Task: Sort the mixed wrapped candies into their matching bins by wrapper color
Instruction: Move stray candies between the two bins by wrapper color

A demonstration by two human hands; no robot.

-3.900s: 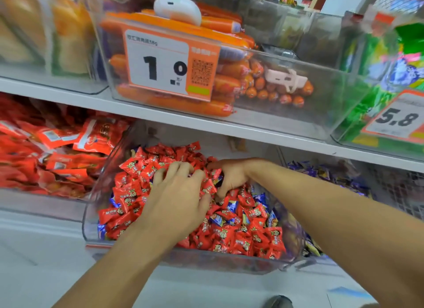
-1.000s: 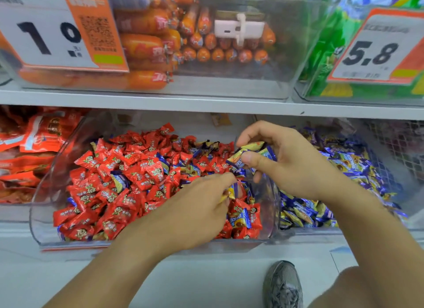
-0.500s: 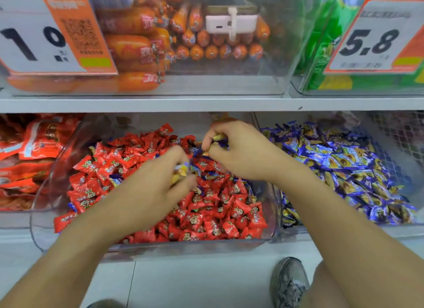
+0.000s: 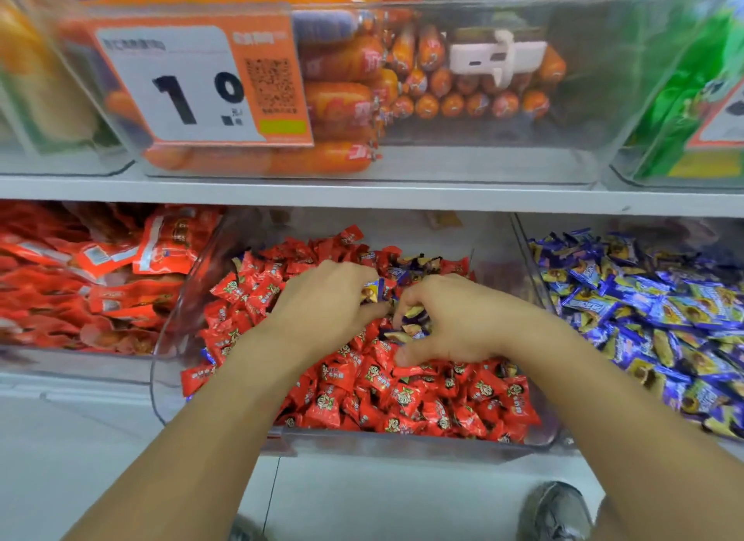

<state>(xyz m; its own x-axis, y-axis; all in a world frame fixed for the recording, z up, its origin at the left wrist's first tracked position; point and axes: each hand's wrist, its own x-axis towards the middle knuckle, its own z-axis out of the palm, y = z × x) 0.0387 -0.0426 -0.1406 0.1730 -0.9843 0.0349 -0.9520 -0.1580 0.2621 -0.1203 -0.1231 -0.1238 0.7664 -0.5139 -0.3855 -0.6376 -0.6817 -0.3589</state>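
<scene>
A clear bin [image 4: 173, 339] on the lower shelf holds a heap of red wrapped candies [image 4: 402, 399] with several blue-and-yellow ones mixed in near its middle and back [image 4: 406, 266]. Both hands are down in this heap. My left hand [image 4: 326, 303] has its fingers curled round a blue-and-yellow candy [image 4: 372, 293]. My right hand [image 4: 455, 323] pinches blue-and-yellow candies [image 4: 410, 319] between thumb and fingers. To the right, a second clear bin [image 4: 527, 242] is filled with blue-and-yellow wrapped candies [image 4: 644, 307].
Left of the red bin lie larger red snack packets [image 4: 100, 283]. The upper shelf [image 4: 362, 196] carries a clear bin of orange sausages [image 4: 354, 93] with a price tag [image 4: 193, 85] and a green-packet bin [image 4: 692, 97]. My shoe [image 4: 555, 512] stands on the white floor below.
Both hands have dropped lower into the middle of the red bin and come close together. The camera has swung left, so less of the blue bin shows.
</scene>
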